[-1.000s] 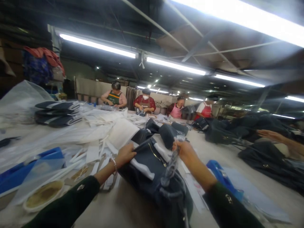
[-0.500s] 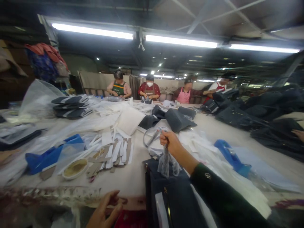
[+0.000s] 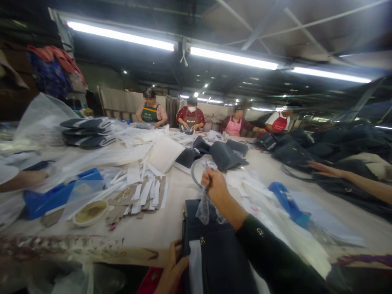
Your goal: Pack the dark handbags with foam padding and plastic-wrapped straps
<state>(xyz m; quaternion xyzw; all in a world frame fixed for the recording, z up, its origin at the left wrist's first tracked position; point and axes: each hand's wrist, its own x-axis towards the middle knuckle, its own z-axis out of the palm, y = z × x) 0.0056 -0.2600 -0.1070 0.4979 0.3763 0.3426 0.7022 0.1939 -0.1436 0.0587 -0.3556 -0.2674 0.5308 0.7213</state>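
Up close, the right hand [image 3: 216, 185] is clenched into a fist round a crumpled clear plastic wrapper [image 3: 204, 208], which hangs limp below the knuckles; a loop of grey strap [image 3: 196, 173] curves out from the same grip toward the far side of the counter [image 3: 171, 228]; the forearm, in a dark green sleeve [image 3: 275, 261], rises from the lower right and slopes up to the fist, held above the counter. Lower down, the left hand [image 3: 173, 271] comes up from the near edge, fingers curled over the left rim of a dark navy bag [image 3: 220, 253] and gripping it; the bag lies flat at the near edge of the counter, directly beneath the right fist, with a white strip [image 3: 195, 265] down its face just beside the left fingers. To the left of the bag, a small round dish [image 3: 90, 212] holds a yellowish-brown paste; beside it sits a blue tray [image 3: 58, 194] partly under a clear plastic sheet; a fan of white and grey card strips [image 3: 147, 194] lies between dish and bag. Farther out, a blue tool [image 3: 286, 202] rests to the right, near another person's outstretched arm [image 3: 352, 179]; four people in aprons [image 3: 191, 116] work at the far end.
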